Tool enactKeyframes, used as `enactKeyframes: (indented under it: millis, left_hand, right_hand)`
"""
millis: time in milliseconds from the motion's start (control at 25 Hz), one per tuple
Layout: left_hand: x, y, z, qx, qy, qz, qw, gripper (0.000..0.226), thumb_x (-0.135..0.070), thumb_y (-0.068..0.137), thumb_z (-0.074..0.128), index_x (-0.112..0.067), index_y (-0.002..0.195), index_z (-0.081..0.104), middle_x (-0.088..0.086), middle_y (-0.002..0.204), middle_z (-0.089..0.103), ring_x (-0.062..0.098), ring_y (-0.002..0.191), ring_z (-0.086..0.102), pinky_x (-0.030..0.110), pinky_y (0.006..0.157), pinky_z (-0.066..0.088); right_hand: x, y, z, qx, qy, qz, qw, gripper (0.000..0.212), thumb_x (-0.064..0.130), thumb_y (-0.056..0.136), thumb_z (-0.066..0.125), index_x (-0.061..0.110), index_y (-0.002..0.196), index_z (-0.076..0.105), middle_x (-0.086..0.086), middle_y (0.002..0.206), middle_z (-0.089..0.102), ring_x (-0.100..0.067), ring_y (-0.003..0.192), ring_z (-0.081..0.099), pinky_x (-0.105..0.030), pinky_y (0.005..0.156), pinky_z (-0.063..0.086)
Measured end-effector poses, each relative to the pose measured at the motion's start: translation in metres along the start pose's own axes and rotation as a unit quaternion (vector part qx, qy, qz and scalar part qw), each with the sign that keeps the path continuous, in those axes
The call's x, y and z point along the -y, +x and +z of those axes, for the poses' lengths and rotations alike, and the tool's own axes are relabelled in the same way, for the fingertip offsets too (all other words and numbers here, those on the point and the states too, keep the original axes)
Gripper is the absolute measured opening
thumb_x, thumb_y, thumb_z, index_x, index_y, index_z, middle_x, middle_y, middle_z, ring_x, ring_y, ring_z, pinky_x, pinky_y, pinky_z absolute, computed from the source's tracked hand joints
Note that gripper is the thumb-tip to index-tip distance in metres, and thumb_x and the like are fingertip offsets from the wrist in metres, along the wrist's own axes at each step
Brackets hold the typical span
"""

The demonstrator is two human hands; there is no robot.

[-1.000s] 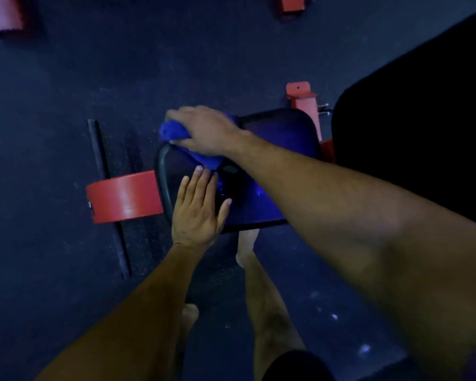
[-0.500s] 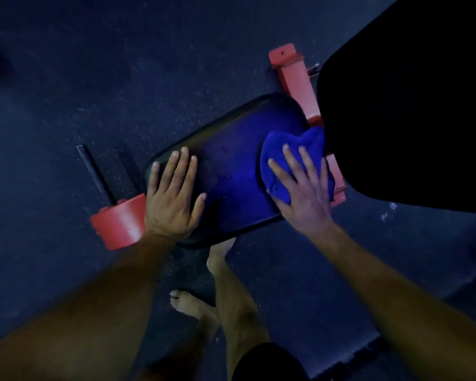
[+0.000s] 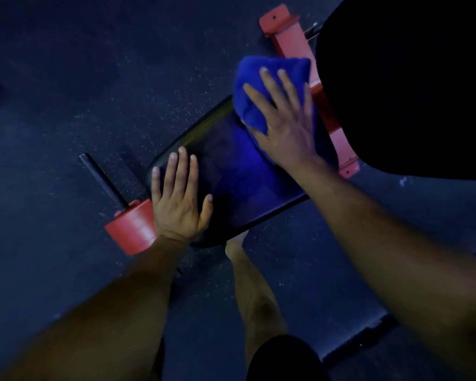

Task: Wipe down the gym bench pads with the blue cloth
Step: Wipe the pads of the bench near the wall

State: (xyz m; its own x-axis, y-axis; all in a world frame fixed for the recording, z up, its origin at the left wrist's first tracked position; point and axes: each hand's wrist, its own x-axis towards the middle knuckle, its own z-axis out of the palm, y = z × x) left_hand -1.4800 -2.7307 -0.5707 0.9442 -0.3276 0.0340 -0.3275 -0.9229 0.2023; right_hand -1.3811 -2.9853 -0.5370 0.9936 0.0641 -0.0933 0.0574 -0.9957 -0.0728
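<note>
The floor [image 3: 99, 86] is dark rubber matting flecked with pale specks, and the light is dim and bluish throughout. On it stands a gym bench whose black seat pad [image 3: 231, 188] lies tilted across the middle of the view, its vinyl glossy enough to catch a blue sheen. The blue cloth [image 3: 259, 86] sits bunched at the pad's far right end, overhanging the edge toward the red steel frame [image 3: 289, 39] — the right hand [image 3: 286, 127] lies flat on top of it, fingers spread and straight, pressing it down. The left hand [image 3: 179, 199] rests palm-down on the pad's near left end, fingers straight and together, well apart from the right. Just beside that wrist is a red cylindrical foot [image 3: 132, 229] with a black bar [image 3: 102, 180] running out from it across the floor. A large black backrest pad [image 3: 410, 92] fills the upper right (too dark for any detail). Below, a bare leg [image 3: 253, 295] stands by the bench.
</note>
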Motion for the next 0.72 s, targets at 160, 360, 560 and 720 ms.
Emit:
enactKeyframes:
  millis: [160, 360, 560, 720]
  left_hand:
    - [0.001, 0.001, -0.003, -0.003, -0.011, 0.007, 1.0, 0.075, -0.052, 0.103, 0.026, -0.002, 0.157, 0.034, 0.02, 0.165, 0.028, 0.031, 0.154, 0.021, 0.053, 0.125, 0.01]
    - [0.005, -0.004, 0.001, -0.014, -0.026, 0.011, 1.0, 0.073, -0.05, 0.103, 0.026, -0.003, 0.159, 0.029, 0.018, 0.167, 0.024, 0.029, 0.157, 0.018, 0.052, 0.127, 0.006]
    - [0.004, -0.004, 0.001, -0.016, -0.035, 0.013, 0.999, 0.072, -0.05, 0.104, 0.024, -0.005, 0.159, 0.032, 0.016, 0.167, 0.024, 0.029, 0.156, 0.022, 0.053, 0.126, 0.011]
    - [0.005, -0.004, -0.001, 0.006, -0.024, 0.017, 1.0, 0.072, -0.05, 0.104, 0.021, -0.004, 0.159, 0.032, 0.017, 0.168, 0.023, 0.03, 0.156, 0.019, 0.056, 0.126, 0.012]
  right_hand:
    - [-0.016, -0.127, -0.015, 0.08, 0.006, 0.028, 0.996, 0.08, 0.03, 0.08, 0.072, 0.029, 0.152, 0.037, -0.004, 0.165, 0.018, -0.032, 0.152, 0.013, -0.065, 0.116, 0.015]
    - [0.007, -0.073, -0.009, 0.067, -0.018, -0.005, 0.998, 0.065, 0.044, 0.088, 0.058, 0.033, 0.149, 0.04, 0.001, 0.164, 0.023, -0.027, 0.151, 0.02, -0.06, 0.118, 0.015]
    - [0.018, 0.017, -0.005, 0.044, -0.019, 0.029, 0.998, 0.061, 0.054, 0.089, 0.047, 0.041, 0.148, 0.037, 0.009, 0.163, 0.024, -0.021, 0.15, 0.021, -0.055, 0.119, 0.014]
    - [-0.004, -0.111, -0.008, 0.049, -0.009, -0.002, 0.999, 0.069, 0.041, 0.085, 0.055, 0.032, 0.151, 0.037, 0.002, 0.165, 0.02, -0.026, 0.152, 0.016, -0.061, 0.118, 0.012]
